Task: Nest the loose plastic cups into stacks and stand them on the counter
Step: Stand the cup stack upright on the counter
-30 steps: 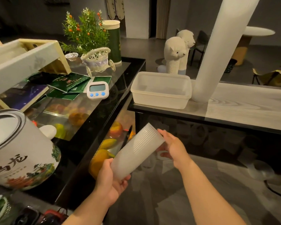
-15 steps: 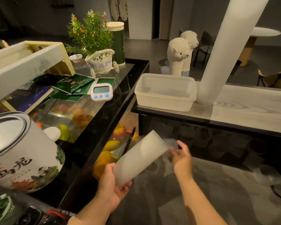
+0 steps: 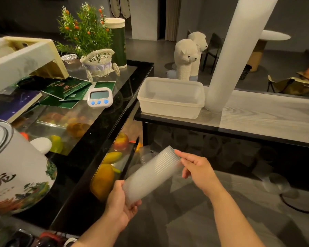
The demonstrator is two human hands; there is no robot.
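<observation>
- We see the left hand (image 3: 120, 204) curled round the narrow lower end of a stack of nested plastic cups (image 3: 151, 175), thumb on the near side and fingers wrapped beneath, closed firmly on it.
- The right hand (image 3: 197, 171) is loosely half open at the stack's wide upper end; its forefinger and thumb touch the rim, while the other fingers curl downward, free of the cups.
- The stack lies tilted in the air, rim end up and to the right, below the edge of the counter (image 3: 268, 118) and not resting on it.
- The cups are thin, translucent and frosted; their packed rims show as fine parallel ridges near the top.
- On the pale wood-grain counter stands a tall white column of nested cups (image 3: 234, 50), leaning to the right, just beside an empty rectangular translucent plastic tub (image 3: 170, 97) with rounded corners.
- To the left, a glossy black display case (image 3: 103, 120) with a glass top carries a white digital timer (image 3: 100, 97) with blue buttons and a white woven-wicker cart planter (image 3: 99, 64).
- A glazed white painted ceramic jar (image 3: 18, 170) stands nearest on the left.
</observation>
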